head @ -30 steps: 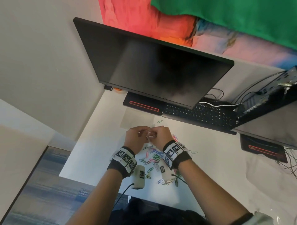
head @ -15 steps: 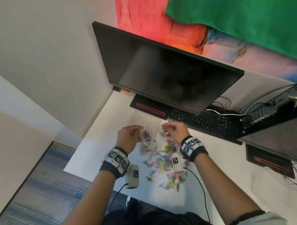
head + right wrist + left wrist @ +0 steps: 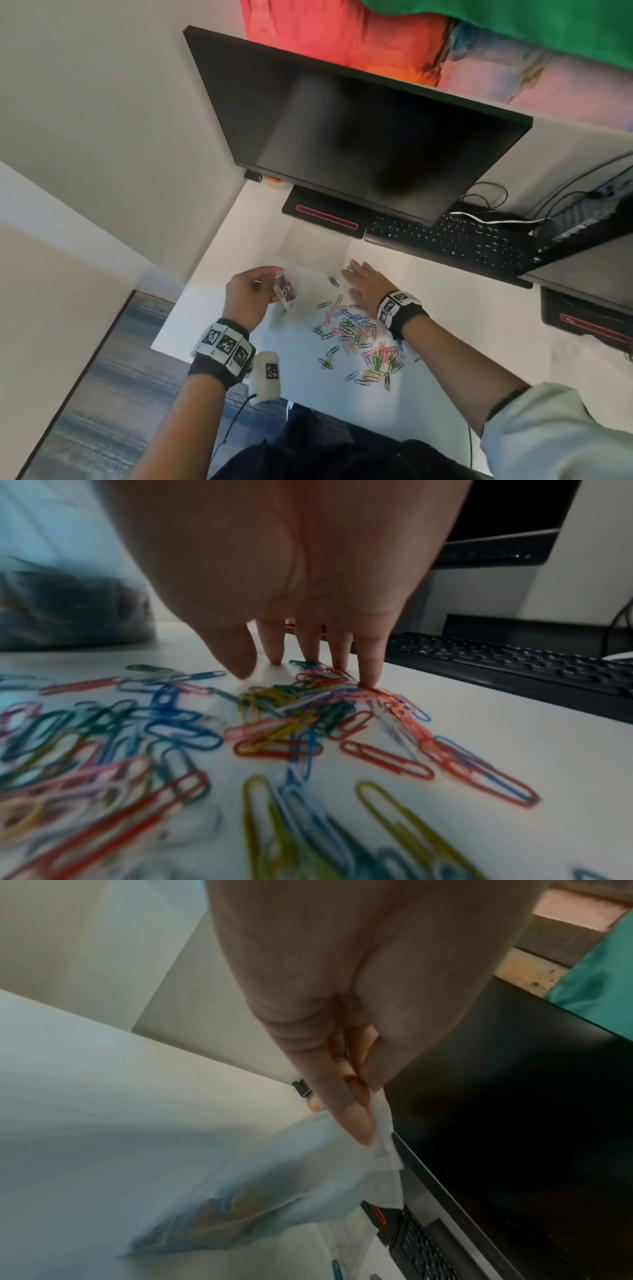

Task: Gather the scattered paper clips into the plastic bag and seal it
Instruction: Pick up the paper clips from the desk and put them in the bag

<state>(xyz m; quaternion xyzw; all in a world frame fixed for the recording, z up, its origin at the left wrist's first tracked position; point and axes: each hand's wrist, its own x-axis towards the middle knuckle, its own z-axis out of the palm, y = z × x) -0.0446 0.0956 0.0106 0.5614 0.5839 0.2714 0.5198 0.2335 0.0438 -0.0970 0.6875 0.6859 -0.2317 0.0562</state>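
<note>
My left hand point(image 3: 255, 289) pinches the top edge of a small clear plastic bag point(image 3: 285, 291) that hangs above the white desk with some coloured clips inside; in the left wrist view the bag point(image 3: 274, 1191) droops below the pinching fingers point(image 3: 352, 1115). My right hand point(image 3: 364, 284) lies flat with straight fingers on the desk at the far side of the scattered paper clips point(image 3: 359, 339). In the right wrist view its fingertips point(image 3: 371, 669) press down on the pile of clips point(image 3: 291, 710).
A black monitor point(image 3: 359, 130) overhangs the desk, with its base point(image 3: 322, 216) and a black keyboard point(image 3: 452, 240) just beyond the hands. A second screen point(image 3: 582, 274) stands at the right. The desk's front edge point(image 3: 308, 401) is near my body.
The hands have parted: the right let go of the bag, moved right and forward and went flat onto the clips. The left keeps hold of the bag.
</note>
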